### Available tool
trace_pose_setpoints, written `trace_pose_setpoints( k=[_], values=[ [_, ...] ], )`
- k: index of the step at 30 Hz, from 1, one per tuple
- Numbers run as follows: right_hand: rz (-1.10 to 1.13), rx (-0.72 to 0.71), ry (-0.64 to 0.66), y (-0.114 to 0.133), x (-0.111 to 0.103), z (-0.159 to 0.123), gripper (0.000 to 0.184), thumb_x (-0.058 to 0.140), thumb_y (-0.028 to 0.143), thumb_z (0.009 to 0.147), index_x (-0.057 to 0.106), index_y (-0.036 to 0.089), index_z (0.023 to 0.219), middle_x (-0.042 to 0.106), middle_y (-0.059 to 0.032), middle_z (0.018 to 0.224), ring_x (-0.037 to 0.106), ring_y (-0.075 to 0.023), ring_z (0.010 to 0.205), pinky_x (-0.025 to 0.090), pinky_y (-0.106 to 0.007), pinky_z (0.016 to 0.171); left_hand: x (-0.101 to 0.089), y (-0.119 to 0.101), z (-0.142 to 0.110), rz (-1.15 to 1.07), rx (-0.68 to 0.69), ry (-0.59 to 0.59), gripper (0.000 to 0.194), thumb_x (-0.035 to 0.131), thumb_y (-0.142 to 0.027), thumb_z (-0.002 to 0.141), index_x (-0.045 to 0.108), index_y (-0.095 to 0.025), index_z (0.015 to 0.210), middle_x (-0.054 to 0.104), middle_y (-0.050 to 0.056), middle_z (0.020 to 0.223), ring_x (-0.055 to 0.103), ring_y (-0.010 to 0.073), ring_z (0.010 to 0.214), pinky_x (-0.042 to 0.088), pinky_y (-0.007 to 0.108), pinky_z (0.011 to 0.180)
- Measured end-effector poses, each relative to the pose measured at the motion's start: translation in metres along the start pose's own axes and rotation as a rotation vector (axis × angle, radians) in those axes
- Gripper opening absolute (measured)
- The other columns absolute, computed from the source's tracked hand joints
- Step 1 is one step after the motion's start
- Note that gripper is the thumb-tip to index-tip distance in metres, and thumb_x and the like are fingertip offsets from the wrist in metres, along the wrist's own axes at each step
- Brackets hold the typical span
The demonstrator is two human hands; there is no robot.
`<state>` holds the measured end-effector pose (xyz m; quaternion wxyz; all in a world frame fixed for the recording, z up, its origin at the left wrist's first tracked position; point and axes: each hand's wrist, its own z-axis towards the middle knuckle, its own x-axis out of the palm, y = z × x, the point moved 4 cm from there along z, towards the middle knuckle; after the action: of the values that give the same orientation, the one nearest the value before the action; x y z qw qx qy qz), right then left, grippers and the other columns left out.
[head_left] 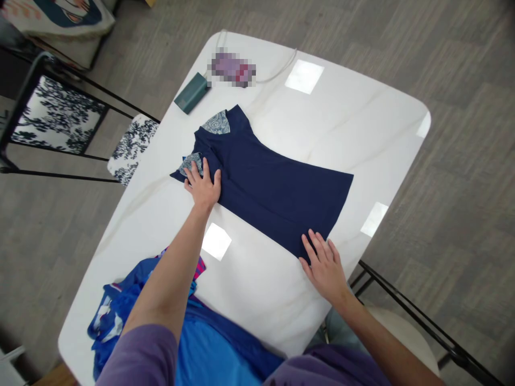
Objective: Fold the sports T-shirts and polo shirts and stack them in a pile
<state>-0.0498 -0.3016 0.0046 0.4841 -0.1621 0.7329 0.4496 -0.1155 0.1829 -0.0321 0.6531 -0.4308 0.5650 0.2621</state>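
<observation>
A navy dress with patterned paisley patches at its shoulders lies flat on the white table. Its neck end points left and its wide hem faces right. My left hand rests with fingers spread on the near shoulder, partly covering the patch there. At the near corner of the hem, my right hand touches the cloth with its fingers stretched out. Neither hand grips anything.
A pile of blue clothes lies at the table's near edge under my left arm. Near the far left edge are a dark green box and a blurred-out purple item with a white cable. A patterned chair stands left of the white table.
</observation>
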Motion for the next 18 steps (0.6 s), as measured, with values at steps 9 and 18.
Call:
trace_pose_setpoints(
  k=[9, 18],
  values=[
    [0.036, 0.111, -0.188, -0.052, -0.071, 0.042, 0.06, 0.062, 0.05, 0.108, 0.052, 0.03, 0.164, 0.068, -0.0163, 0.148, 0.064, -0.0397, 0.133, 0.048, -0.06, 0.114, -0.043, -0.046, 0.041, -0.031, 0.102, -0.003, 0.058, 0.058, -0.057, 0.107, 0.061, -0.027, 0.156, 0.057, 0.018, 0.161, 0.051, 0.0399, 0.153, 0.028, 0.066, 0.132],
    [0.186, 0.298, -0.392, -0.174, -0.112, 0.156, 0.057, 0.061, 0.061, 0.105, 0.062, 0.02, 0.146, 0.063, -0.0154, 0.131, 0.059, -0.0193, 0.077, 0.058, -0.045, 0.089, 0.006, -0.182, 0.173, -0.287, 0.013, -0.011, 0.023, 0.074, -0.032, 0.099, 0.07, -0.015, 0.114, 0.073, 0.012, 0.107, 0.068, 0.0319, 0.124, 0.046, 0.056, 0.12]
  ],
)
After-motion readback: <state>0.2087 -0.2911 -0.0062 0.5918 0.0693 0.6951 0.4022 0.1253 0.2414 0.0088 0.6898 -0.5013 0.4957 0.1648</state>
